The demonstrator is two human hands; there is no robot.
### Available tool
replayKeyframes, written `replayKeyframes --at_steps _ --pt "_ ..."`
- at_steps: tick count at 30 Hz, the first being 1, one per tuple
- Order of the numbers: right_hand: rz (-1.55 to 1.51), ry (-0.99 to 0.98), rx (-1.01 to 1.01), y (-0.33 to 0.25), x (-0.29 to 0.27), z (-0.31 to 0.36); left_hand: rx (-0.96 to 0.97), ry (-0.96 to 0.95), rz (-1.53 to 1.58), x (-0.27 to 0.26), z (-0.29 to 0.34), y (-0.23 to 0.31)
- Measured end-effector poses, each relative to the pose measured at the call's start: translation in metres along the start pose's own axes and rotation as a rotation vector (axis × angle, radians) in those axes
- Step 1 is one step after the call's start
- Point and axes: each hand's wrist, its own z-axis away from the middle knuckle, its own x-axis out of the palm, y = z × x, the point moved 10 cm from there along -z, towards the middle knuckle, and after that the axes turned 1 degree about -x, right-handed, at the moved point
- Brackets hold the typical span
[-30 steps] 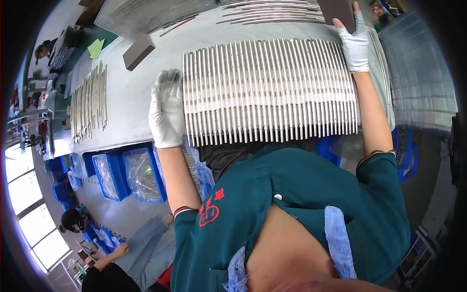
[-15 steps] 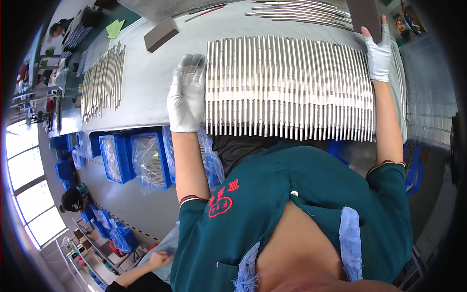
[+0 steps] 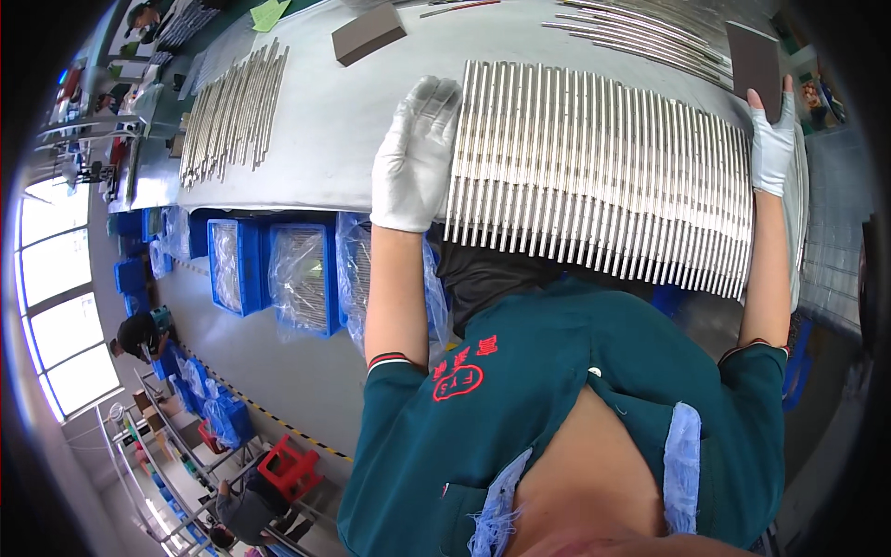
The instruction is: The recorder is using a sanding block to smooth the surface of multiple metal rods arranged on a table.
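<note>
A wide row of thin silvery metal rods [image 3: 603, 176] lies side by side on the table, their near ends reaching its front edge. My left hand [image 3: 413, 153], in a white glove, is held flat along the left end of the row, fingers stretched out and holding nothing. At the right end is my right hand [image 3: 772, 153], in a white glove with bare thumb and fingertip. Its thumb and finger grip the lower end of a dark brown rectangular block [image 3: 754, 65]; its other fingers are hidden.
A second brown block [image 3: 369, 35] rests at the far side of the table [image 3: 325, 121]. Loose rods lie at the left [image 3: 237, 116] and far right [image 3: 640, 37]. Blue crates [image 3: 302, 278] with plastic-wrapped rods stand below the left edge. Other people are in the background.
The whole view has shifted and tilted, so table, rods and hands appear farther right. Both hands keep about the same places at the row's ends. A red stool shows at lower left.
</note>
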Motion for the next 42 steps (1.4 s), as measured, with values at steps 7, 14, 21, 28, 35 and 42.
replayKeyframes --at_steps 7,14,21,28,35,42 --pt "0.034 0.009 -0.022 -0.002 0.002 -0.001 -0.005 0.018 0.046 0.001 0.001 0.0" --pt "0.028 -0.006 -0.001 -0.002 -0.001 0.0 -0.002 -0.003 0.063 0.002 -0.002 0.001" --pt "-0.048 -0.037 0.014 0.0 0.006 0.002 0.01 0.015 0.026 -0.001 -0.002 0.002" --pt "-0.03 -0.002 -0.045 0.01 0.003 -0.002 -0.018 -0.041 0.107 0.001 -0.005 0.002" --pt "0.291 -0.03 0.034 0.001 0.0 -0.002 -0.034 -0.092 0.096 -0.001 -0.003 0.004" --pt "0.346 -0.062 0.093 -0.012 -0.002 0.002 -0.026 -0.131 0.052 0.001 -0.004 0.005"
